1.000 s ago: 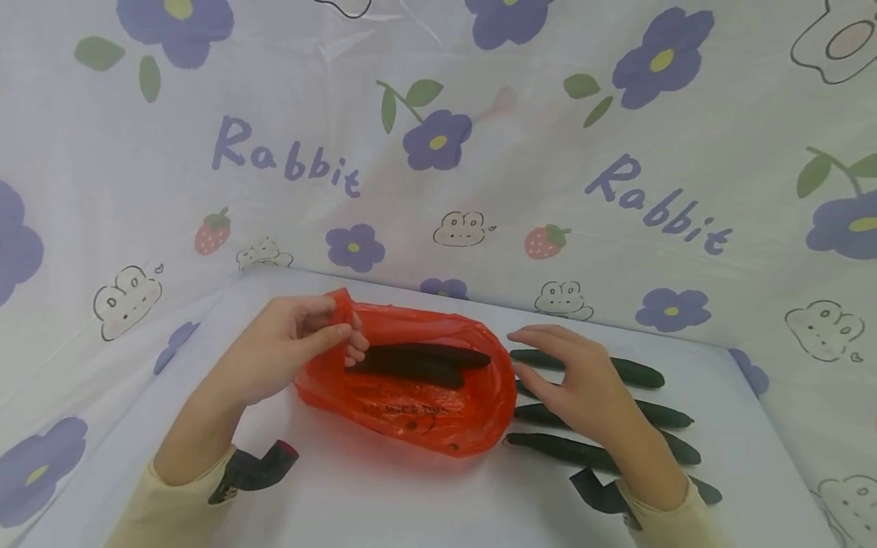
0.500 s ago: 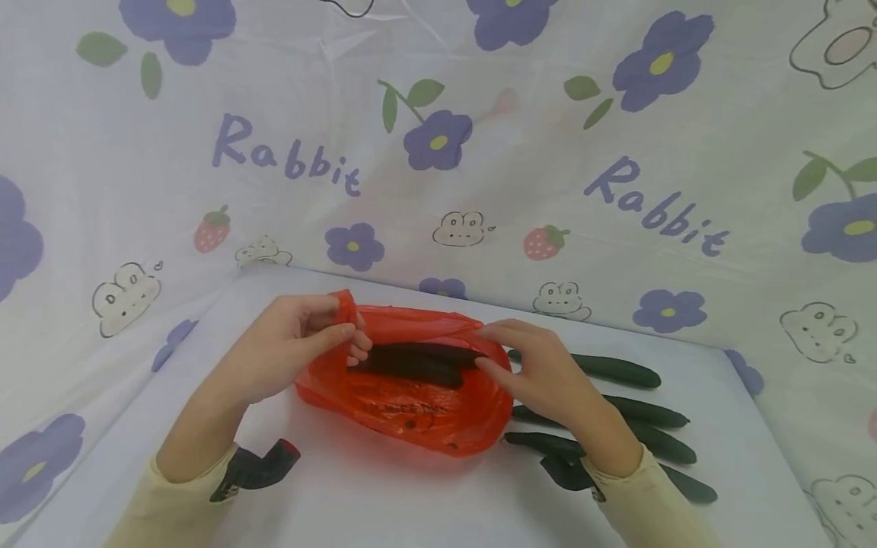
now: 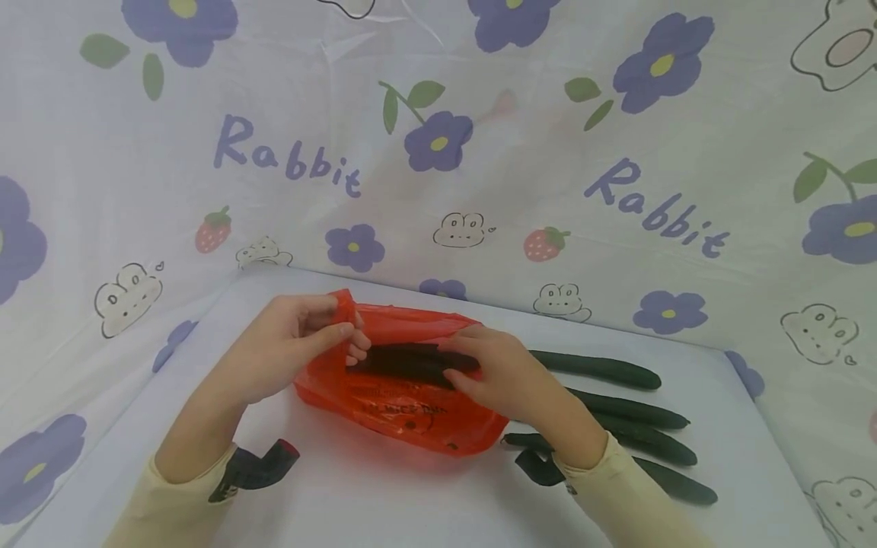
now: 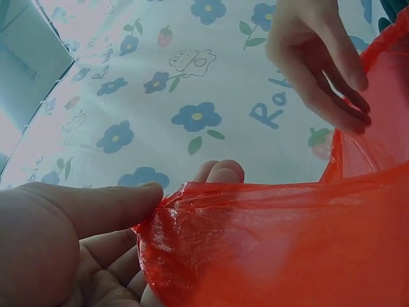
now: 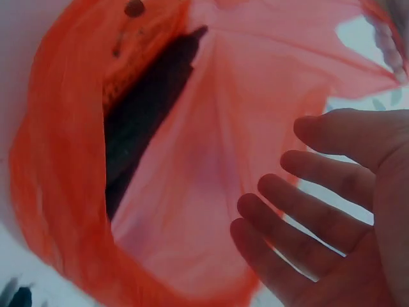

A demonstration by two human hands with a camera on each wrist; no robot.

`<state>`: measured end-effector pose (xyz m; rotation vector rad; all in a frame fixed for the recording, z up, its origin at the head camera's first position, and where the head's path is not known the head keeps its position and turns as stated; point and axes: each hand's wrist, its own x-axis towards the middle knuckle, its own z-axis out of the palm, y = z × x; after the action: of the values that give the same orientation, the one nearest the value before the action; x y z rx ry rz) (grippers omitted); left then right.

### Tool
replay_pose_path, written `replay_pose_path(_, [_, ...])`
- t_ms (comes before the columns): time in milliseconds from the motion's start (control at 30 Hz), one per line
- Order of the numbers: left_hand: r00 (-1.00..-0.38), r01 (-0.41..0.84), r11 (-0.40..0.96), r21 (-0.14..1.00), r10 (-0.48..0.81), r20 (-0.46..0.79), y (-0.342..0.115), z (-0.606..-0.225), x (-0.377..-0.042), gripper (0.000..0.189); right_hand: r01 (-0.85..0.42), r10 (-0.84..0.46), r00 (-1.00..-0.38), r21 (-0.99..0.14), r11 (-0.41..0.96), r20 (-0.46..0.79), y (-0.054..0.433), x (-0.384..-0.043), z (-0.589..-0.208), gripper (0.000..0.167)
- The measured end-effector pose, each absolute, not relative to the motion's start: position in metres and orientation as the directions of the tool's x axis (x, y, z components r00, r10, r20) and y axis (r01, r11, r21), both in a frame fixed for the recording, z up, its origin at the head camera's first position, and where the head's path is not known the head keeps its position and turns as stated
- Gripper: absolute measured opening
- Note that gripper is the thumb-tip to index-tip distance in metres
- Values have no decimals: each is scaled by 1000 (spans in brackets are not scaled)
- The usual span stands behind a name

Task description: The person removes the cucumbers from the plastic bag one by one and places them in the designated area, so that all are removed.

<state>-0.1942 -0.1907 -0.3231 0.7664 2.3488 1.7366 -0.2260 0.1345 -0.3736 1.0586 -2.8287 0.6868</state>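
Observation:
A red plastic bag [image 3: 438,426] lies on the white table with its mouth facing up. Inside it are dark green cucumbers [image 3: 400,367], two of them visible side by side. My left hand [image 3: 294,342] pinches the bag's left rim between thumb and fingers, and the left wrist view shows the film [image 4: 249,236] stretched from that grip. Over the bag's right side is my right hand [image 3: 503,373], which overlaps the cucumbers' right ends in the head view. Its spread fingers [image 5: 300,236] hold nothing in the right wrist view, near the bag's pale inner wall.
To the right of the bag lie several more cucumbers [image 3: 633,411], roughly parallel, partly hidden by the right arm. A white cloth [image 3: 521,167] printed with flowers and rabbits hangs behind the table [image 3: 384,502]. Each wrist wears a black strap mount [image 3: 260,466].
My right hand has moved left, from above the loose cucumbers to over the bag's mouth. The left hand keeps its pinch on the rim, nearly still.

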Motion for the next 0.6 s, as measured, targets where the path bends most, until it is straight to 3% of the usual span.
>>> replay_pose_path(400, [-869,310,210,927,458,187,-191,-325,-194,13,-681,-682,-723,-276,679,107,105,-239,-381,34])
replay_pose_path(600, [-869,311,214,926,459,186,-192,-325,-196,13,-653,-673,-738,-296,697,43,98,-244,-380,37])
